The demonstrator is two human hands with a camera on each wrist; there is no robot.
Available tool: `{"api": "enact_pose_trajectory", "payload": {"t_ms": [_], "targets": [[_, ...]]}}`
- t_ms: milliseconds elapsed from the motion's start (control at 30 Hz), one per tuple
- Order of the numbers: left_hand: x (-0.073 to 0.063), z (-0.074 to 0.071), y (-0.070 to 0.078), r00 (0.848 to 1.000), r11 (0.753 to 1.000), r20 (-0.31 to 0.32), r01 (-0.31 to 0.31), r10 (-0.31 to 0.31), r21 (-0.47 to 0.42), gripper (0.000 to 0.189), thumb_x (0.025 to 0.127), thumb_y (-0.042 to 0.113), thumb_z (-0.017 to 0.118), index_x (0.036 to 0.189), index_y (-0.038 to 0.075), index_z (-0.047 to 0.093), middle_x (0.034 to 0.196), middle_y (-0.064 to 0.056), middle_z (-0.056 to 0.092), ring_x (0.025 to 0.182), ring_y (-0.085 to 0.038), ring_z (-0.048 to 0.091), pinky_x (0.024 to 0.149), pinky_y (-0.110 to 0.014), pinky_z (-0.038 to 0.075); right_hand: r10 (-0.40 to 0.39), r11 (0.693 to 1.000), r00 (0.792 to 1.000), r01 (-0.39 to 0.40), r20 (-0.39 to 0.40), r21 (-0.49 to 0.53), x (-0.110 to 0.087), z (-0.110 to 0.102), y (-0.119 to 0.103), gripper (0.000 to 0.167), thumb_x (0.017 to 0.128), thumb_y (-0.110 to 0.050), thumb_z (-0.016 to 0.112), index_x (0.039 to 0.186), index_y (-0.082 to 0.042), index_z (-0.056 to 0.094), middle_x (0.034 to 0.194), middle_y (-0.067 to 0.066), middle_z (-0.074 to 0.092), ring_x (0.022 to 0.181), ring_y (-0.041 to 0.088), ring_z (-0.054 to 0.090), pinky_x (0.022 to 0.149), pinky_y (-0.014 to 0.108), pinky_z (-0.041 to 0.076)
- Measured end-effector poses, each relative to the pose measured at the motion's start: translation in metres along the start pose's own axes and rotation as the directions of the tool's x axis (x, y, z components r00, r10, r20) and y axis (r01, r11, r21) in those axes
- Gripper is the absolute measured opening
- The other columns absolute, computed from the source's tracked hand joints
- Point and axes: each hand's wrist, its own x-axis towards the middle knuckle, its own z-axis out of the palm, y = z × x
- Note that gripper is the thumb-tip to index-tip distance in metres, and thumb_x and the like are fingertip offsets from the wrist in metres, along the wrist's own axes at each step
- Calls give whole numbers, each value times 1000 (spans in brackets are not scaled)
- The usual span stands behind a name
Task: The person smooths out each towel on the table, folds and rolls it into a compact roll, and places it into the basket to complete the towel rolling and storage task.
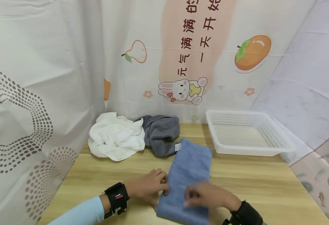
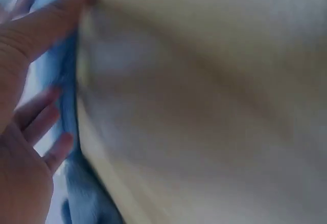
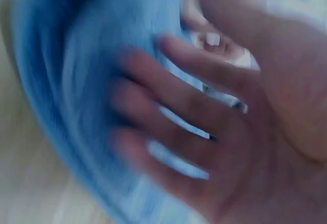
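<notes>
A blue towel (image 1: 191,175), folded into a long strip, lies on the table in front of me. At its left edge is my left hand (image 1: 149,184), fingertips on the cloth and thumb down by the near corner. The left wrist view shows those fingers (image 2: 38,119) spread apart beside the cloth. My right hand (image 1: 206,195) is over the near right part of the towel, blurred by motion. In the right wrist view its fingers (image 3: 168,91) are spread and fairly straight, with the tips against the blue cloth.
A crumpled white towel (image 1: 116,136) and a bunched grey towel (image 1: 161,132) lie together at the back left. The grey one's white tag (image 1: 178,147) is beside the blue towel's far end. A white plastic basket (image 1: 218,142) stands at the back right, before a printed curtain (image 1: 142,78).
</notes>
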Motion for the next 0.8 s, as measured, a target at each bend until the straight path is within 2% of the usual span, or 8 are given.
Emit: {"api": "enact_pose_trajectory", "payload": {"t_ms": [67,133,167,233,333,467,633,800], "targets": [[3,2,7,1000,1000,-13,-6,6,20,59,69,73,77,109,32,65,128,2,45,115,-12,40,93,-27,34,15,988,975,-48,-220,-149,6,-6,16,13,98,-31,73,102,-19,69,90,-10,64,79,6,60,67,28,52],[8,1,13,999,999,-13,-31,31,32,49,77,71,73,105,31,66,137,0,46,127,-14,41,103,-32,35,53,941,914,-181,-402,-287,13,-10,34,20,96,-28,75,107,-12,69,102,0,66,93,18,65,77,38,55],[11,1,15,999,998,-9,-44,45,35,45,81,69,71,104,31,67,142,0,47,133,-14,40,108,-34,34,75,915,886,-243,-457,-321,16,-11,44,27,95,-26,76,113,-7,68,110,8,66,103,26,65,84,44,55],[19,4,18,997,996,24,-79,79,36,39,91,64,63,107,28,65,152,1,44,144,-14,34,117,-36,29,137,885,861,-329,-491,-330,20,-12,62,45,95,-26,76,128,2,63,128,25,61,121,43,58,97,55,49],[28,12,25,988,994,102,-112,113,-15,44,101,58,53,131,27,58,165,0,31,154,-15,21,123,-38,21,198,893,875,-347,-441,-288,23,-9,85,66,100,-30,69,146,11,46,148,40,40,138,58,37,108,67,34],[32,22,34,980,991,155,-123,129,-48,62,104,54,48,160,29,34,170,-4,18,157,-19,12,124,-42,18,213,909,908,-319,-361,-268,32,-7,102,76,106,-42,55,155,11,31,158,41,23,145,60,20,112,71,23],[30,17,37,977,990,172,-136,128,36,65,104,58,46,162,36,29,171,-7,16,157,-25,13,123,-44,22,208,919,924,-297,-321,-259,49,-11,102,77,107,-46,51,157,8,29,159,39,22,146,59,17,113,70,21],[28,15,36,971,991,225,-104,82,87,80,95,73,50,163,38,24,172,-3,9,157,-24,8,122,-47,22,182,907,918,-295,-353,-301,53,-15,88,69,103,-36,62,152,7,40,155,39,31,142,62,27,108,74,26]]}}
